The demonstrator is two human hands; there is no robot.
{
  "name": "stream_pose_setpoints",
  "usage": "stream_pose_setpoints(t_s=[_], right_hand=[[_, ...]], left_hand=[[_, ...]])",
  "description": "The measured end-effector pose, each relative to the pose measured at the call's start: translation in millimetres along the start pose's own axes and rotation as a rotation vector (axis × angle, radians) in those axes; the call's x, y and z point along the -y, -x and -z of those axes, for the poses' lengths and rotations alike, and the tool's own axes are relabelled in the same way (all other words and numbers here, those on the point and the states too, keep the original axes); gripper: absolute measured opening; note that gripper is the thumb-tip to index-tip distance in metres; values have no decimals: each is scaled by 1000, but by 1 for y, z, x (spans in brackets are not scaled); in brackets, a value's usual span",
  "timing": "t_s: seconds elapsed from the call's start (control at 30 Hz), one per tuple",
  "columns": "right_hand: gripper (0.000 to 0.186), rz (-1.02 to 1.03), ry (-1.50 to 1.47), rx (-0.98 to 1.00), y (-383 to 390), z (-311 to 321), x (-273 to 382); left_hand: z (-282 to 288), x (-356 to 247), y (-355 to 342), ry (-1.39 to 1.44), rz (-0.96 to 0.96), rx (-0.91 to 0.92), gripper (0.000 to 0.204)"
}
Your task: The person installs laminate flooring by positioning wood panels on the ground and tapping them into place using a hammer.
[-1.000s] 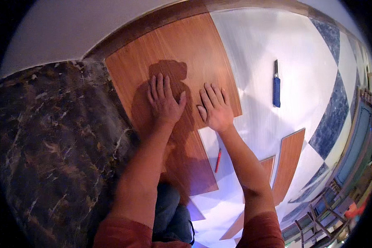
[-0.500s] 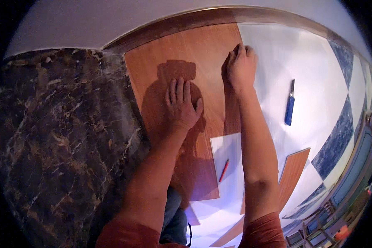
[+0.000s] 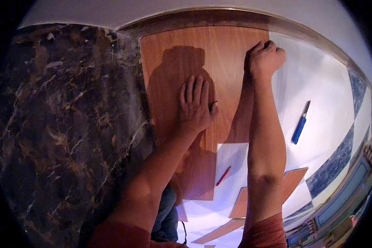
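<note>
My left hand [image 3: 196, 106] lies palm down on a wood-look floor plank [image 3: 231, 49], fingers stretched and thumb spread. Close to the plank's far right corner my right hand [image 3: 267, 58] is curled into a fist, with no object visible in it. The fist rests at the border between the brown plank and the white floor surface. A blue-handled knife [image 3: 300, 126] with its blade out lies on the white surface to the right. Nearer to me, a red pen-like stick [image 3: 223, 176] lies between my forearms.
A dark skirting board [image 3: 186, 22] runs along the wall at the far side. Dark marbled flooring [image 3: 70, 124] covers the left. Loose brown plank pieces [image 3: 295, 182] lie near my right forearm. Blue-and-white checkered floor [image 3: 332, 167] and clutter stand farther right.
The view has shifted, so plank and knife sit farther right in the picture. My left hand keeps its place on the plank; my right fist has turned slightly at the plank's border.
</note>
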State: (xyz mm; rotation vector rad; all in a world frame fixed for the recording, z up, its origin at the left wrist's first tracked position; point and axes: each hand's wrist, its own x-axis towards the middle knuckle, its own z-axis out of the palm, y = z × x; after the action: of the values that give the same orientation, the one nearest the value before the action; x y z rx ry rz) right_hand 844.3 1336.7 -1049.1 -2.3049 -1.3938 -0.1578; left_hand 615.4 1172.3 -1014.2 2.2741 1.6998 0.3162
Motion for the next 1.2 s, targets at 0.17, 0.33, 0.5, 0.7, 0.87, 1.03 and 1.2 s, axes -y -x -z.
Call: stream_pose_setpoints(t_s=[0.17, 0.33, 0.5, 0.7, 0.87, 1.03, 1.2], right_hand=[[39, 161, 458, -301, 9, -32, 0], [49, -2, 116, 52, 12, 4, 7], [62, 47, 17, 101, 45, 90, -24], [57, 106, 17, 84, 131, 84, -39], [55, -7, -117, 253, 173, 143, -31], [58, 172, -79, 251, 200, 163, -29], [60, 239, 74, 409, 192, 113, -32]], left_hand=[[-4, 0, -3, 1, 15, 9, 74], [-6, 2, -3, 39, -17, -36, 74], [-8, 4, 2, -22, -24, -60, 69], [-7, 2, 4, -35, -71, -84, 57], [1, -3, -2, -65, -87, -66, 53], [2, -2, -1, -87, -60, -23, 51], [-4, 1, 1, -69, -60, -22, 52]])
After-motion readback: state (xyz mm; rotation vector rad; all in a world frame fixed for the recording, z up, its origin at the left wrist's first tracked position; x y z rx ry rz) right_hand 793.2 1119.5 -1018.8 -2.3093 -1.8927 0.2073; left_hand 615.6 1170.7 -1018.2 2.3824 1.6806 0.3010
